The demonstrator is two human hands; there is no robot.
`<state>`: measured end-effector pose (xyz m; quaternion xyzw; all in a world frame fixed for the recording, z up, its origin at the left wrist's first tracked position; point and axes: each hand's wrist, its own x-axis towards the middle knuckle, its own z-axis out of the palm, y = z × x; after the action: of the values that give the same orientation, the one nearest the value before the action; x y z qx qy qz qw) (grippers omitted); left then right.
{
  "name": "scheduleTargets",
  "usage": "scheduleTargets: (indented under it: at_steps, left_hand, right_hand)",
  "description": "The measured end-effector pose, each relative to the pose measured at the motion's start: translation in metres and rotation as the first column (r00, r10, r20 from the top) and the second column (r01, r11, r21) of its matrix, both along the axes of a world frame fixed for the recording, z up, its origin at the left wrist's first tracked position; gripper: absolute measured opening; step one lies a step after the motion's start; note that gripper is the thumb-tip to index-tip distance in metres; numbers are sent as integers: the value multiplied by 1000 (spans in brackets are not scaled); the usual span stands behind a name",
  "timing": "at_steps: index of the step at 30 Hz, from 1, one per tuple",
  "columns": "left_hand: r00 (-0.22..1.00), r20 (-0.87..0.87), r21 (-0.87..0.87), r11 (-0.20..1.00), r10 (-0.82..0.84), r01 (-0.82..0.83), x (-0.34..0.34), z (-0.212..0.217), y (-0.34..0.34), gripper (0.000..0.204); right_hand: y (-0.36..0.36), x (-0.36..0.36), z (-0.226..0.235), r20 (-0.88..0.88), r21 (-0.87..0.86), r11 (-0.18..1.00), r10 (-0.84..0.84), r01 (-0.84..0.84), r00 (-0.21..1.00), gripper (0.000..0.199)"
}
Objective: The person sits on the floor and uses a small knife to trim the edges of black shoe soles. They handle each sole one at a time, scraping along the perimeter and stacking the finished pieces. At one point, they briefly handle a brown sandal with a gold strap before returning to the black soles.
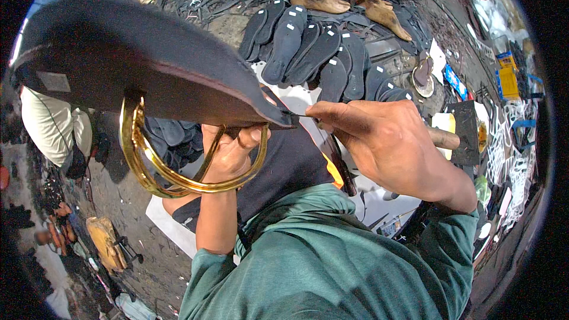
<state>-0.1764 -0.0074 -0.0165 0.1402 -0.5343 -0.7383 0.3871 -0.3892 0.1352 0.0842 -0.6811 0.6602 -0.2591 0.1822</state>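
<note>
A black sandal (178,92) with a thick padded sole fills the upper left, tilted and close to me. Shiny gold straps (172,181) loop down from its underside. My left hand (228,154) reaches up through the loops and grips the sole from below, partly hidden behind the straps. At the sole's narrow right end, my right hand (385,142) is closed, with a thin dark tip by its fingertips at the edge. A round wooden handle (444,138) sticks out behind that hand; the rest of this tool is hidden by the fingers.
Several black soles (308,47) with small white labels lie in rows ahead. Behind them are wooden shoe lasts (320,1) and dark scraps. White strips (515,166) and a yellow box (508,83) are on the right. A wooden block (105,243) sits at the lower left.
</note>
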Motion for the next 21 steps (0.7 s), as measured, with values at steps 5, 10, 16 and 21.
scheduleTargets:
  at_steps: [5,10,16,21]
  left_hand:
    - [1000,-28,-28,1000,-1,0,-2,-2,-3,50]
    - [997,73,-12,1000,25,-25,5,-12,-2,54]
    - [998,-19,79,995,54,-53,-4,-14,2,44]
    - [996,90,-71,997,2,4,0,-15,-5,36]
  right_hand:
    - [-3,-3,-2,-50,-78,997,18,-22,999,41]
    - [-2,-7,-2,-56,-70,997,36,-40,998,38]
    - [0,-15,-1,-28,-23,997,74,-75,997,29]
    - [-2,-17,4,52,64,994,82,-85,995,25]
